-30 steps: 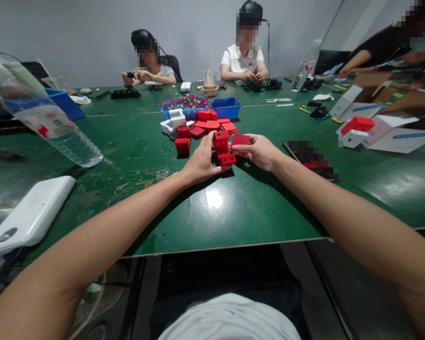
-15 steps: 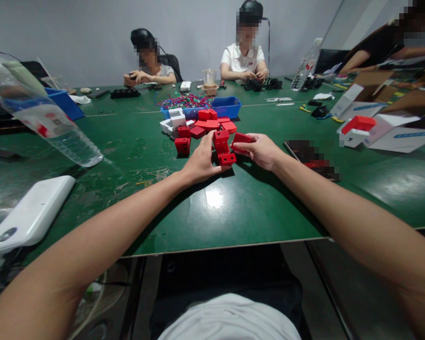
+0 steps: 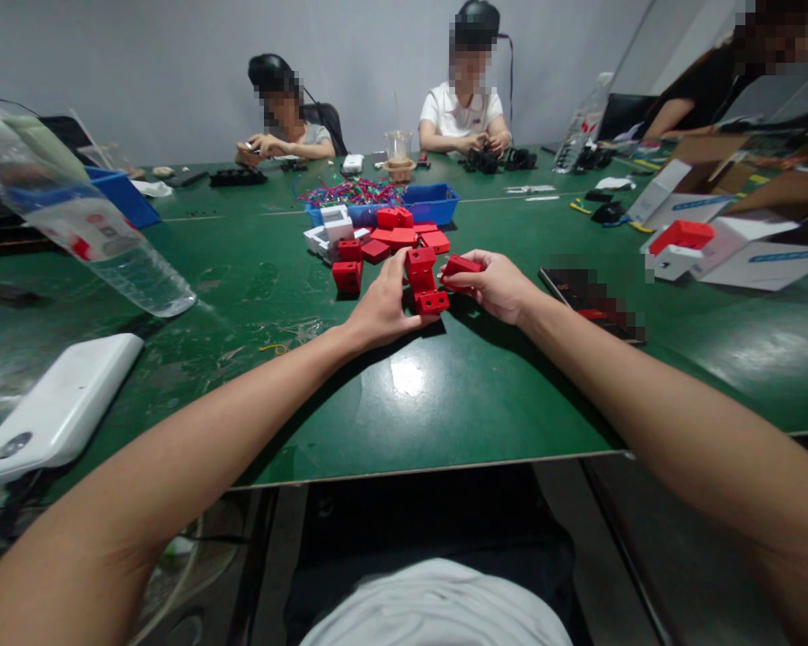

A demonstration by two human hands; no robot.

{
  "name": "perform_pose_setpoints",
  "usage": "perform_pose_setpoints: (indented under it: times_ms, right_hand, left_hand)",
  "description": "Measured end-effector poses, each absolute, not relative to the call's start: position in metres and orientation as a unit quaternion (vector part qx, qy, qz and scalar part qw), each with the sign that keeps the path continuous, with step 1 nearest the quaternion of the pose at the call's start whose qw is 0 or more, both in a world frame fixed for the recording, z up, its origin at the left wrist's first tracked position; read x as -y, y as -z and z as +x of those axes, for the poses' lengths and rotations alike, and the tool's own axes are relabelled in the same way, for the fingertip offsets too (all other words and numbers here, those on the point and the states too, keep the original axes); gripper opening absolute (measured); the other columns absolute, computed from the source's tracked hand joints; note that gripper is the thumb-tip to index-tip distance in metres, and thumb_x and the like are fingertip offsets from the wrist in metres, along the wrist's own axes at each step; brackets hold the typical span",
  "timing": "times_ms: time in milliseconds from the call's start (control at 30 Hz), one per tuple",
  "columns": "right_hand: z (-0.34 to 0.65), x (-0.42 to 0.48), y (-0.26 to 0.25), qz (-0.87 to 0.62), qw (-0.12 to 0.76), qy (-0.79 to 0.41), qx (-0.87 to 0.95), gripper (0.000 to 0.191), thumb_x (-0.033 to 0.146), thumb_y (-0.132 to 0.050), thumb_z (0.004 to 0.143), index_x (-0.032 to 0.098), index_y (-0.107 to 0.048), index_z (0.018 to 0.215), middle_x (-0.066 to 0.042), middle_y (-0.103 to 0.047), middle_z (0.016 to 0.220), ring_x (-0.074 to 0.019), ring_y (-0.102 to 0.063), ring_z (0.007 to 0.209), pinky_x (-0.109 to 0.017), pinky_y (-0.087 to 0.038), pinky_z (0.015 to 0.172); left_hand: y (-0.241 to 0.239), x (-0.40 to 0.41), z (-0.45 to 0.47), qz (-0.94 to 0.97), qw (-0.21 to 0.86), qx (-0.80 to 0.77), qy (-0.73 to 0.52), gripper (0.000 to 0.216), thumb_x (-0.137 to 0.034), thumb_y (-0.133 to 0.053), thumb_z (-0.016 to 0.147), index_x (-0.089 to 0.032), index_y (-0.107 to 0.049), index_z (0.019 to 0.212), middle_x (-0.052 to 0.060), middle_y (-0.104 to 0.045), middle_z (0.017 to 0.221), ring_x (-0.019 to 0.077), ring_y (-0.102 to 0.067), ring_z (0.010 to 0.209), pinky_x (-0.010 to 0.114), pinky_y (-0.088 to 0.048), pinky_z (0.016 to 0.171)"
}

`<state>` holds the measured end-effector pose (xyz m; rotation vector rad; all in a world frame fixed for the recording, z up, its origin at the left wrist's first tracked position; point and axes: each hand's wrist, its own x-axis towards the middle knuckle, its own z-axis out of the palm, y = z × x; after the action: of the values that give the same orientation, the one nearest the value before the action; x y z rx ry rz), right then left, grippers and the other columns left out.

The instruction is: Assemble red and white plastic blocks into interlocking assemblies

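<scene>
A: What lies left of the left grip (image 3: 379, 305)?

B: Well out, a plastic bottle (image 3: 108, 238) with clear liquid inside. Behind it is a blue bin (image 3: 138, 202), contents hidden. A white device (image 3: 67, 399) lies nearer the body, and a red block (image 3: 347, 278) sits just beside the grip.

A: And that grip?

B: Fingers and thumb curl around a red bracket (image 3: 425, 283), between both grips. I can't tell whether it meets the table (image 3: 444, 404).

A: Beyond it?

B: White parts (image 3: 337, 229), then heaped red parts (image 3: 400, 236). Behind them a blue tray (image 3: 434, 211) carries tangled wires (image 3: 356, 191), mostly toward its left.

A: The right grip (image 3: 502, 285)?

B: Pinched narrow on a red piece (image 3: 463, 266), just right of the bracket.

A: Farther right?

B: A dark flat object (image 3: 569, 289) near the wrist, then open cartons (image 3: 774, 251). A red part and a white part sit at one's mouth; inside or beside, I can't tell.

A: Room to move?

B: Green surface runs from both grips back to the near edge (image 3: 404, 474), and rightward between the dark object and the cartons.
</scene>
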<state>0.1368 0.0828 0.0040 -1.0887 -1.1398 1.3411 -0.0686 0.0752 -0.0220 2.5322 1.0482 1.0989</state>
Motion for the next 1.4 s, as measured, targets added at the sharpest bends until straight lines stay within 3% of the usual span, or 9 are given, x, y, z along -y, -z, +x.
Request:
perform_pose_setpoints:
  times_ms: [167, 333, 600, 1000, 1400]
  right_hand:
    - [0.1336, -0.0798, -0.0078, -0.468, 0.502, -0.571, 0.451, 0.033, 0.0, -0.081, 0.066, 0.017, -0.054, 0.075, 0.0, -0.068, 0.073, -0.0117, -0.068, 0.066, -0.022, -0.057, 0.062]
    - [0.133, -0.077, -0.0101, -0.488, 0.495, -0.555, 0.458, 0.034, 0.003, -0.082, 0.066, 0.017, -0.053, 0.076, 0.001, -0.066, 0.069, -0.0109, -0.065, 0.06, -0.018, -0.047, 0.047]
    - [0.1362, -0.0795, -0.005, -0.466, 0.493, -0.516, 0.524, 0.033, -0.009, -0.068, 0.056, 0.017, -0.059, 0.074, 0.002, -0.065, 0.069, -0.008, -0.058, 0.057, -0.019, -0.045, 0.052]
    - [0.1372, -0.0819, -0.0025, -0.471, 0.496, -0.495, 0.536, 0.034, -0.008, -0.063, 0.051, 0.017, -0.061, 0.073, 0.003, -0.063, 0.066, -0.009, -0.055, 0.058, -0.02, -0.043, 0.053]
    - [0.1353, -0.0762, -0.0069, -0.469, 0.498, -0.509, 0.522, 0.03, 0.015, -0.087, 0.056, 0.016, -0.068, 0.078, 0.001, -0.066, 0.069, -0.0094, -0.059, 0.057, -0.018, -0.041, 0.043]
  left_hand:
    - [0.0229, -0.0753, -0.0685, 0.851, 0.101, -0.357, -0.372, 0.103, -0.04, -0.083, 0.068, -0.014, -0.024, 0.148, 0.025, -0.041, 0.15, 0.0373, -0.042, 0.141, 0.057, -0.036, 0.117]
    - [0.0224, -0.0748, -0.0687, 0.852, 0.099, -0.355, -0.371, 0.103, -0.041, -0.083, 0.068, -0.014, -0.024, 0.148, 0.025, -0.041, 0.149, 0.0368, -0.042, 0.141, 0.055, -0.037, 0.118]
    - [0.0227, -0.0756, -0.0679, 0.852, 0.099, -0.347, -0.378, 0.101, -0.037, -0.084, 0.068, -0.017, -0.025, 0.148, 0.023, -0.044, 0.147, 0.0374, -0.044, 0.14, 0.059, -0.036, 0.117]
    - [0.0229, -0.0755, -0.0678, 0.849, 0.1, -0.356, -0.377, 0.103, -0.037, -0.085, 0.067, -0.017, -0.025, 0.149, 0.022, -0.045, 0.145, 0.0367, -0.045, 0.138, 0.058, -0.036, 0.117]
    - [0.0224, -0.0757, -0.0678, 0.853, 0.1, -0.344, -0.38, 0.101, -0.039, -0.083, 0.069, -0.015, -0.026, 0.148, 0.024, -0.044, 0.147, 0.0366, -0.044, 0.139, 0.056, -0.037, 0.117]
